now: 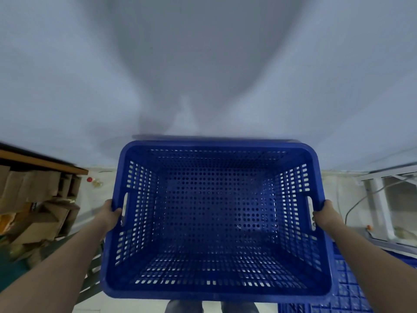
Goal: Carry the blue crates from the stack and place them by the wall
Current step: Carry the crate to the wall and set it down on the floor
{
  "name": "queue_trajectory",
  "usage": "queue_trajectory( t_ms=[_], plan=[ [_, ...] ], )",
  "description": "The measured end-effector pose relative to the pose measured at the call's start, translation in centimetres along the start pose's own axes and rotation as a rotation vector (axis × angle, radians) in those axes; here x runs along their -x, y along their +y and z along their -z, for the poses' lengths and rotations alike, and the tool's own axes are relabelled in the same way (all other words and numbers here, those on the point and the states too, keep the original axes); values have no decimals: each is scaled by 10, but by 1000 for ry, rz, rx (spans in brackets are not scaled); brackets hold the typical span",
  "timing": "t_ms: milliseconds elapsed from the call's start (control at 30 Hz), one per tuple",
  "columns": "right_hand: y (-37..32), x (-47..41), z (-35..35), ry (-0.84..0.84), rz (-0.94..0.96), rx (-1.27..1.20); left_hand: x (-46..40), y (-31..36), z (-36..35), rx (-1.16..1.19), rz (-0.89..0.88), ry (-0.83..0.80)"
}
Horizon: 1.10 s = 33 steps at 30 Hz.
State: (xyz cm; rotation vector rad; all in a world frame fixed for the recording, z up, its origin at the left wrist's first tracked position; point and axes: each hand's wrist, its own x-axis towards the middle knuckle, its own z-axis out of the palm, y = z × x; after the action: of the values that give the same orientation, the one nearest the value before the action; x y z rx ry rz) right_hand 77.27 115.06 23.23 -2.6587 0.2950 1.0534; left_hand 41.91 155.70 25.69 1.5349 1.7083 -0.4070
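Currently: one blue crate [216,220] in transit, held in front of the body, facing the wall [203,64].

Nearest the body, the left hand [110,213] and right hand [325,213] each clamp a handle slot on opposite short sides, hands well apart. The crate is carried clear of the floor, open side up, empty, roughly level; its long axis runs left to right, parallel to the wall. More blue crate material [347,290] lies at lower right. Judged stage: carry under way, placement by the wall not yet done; how many crates remain cannot be told.
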Motion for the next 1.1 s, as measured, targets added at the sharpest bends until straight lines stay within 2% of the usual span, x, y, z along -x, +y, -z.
queue_trajectory(
  t_ms=[167,367,500,733,933,1100],
  plan=[
    [-2,-7,4,-50,-9,-105,0,4,-4,132,39,5],
    [4,-3,-1,-37,-7,-310,2,7,-14,542,51,23],
    [5,-5,0,-22,10,-413,-4,17,-11,611,37,53],
    [5,-11,0,-53,10,-454,-7,6,-15,533,23,24],
    [2,-15,0,-20,47,-461,-15,2,-21,435,-53,74],
    [0,-9,-11,85,23,-323,-7,0,-23,135,-50,99]
  ],
)
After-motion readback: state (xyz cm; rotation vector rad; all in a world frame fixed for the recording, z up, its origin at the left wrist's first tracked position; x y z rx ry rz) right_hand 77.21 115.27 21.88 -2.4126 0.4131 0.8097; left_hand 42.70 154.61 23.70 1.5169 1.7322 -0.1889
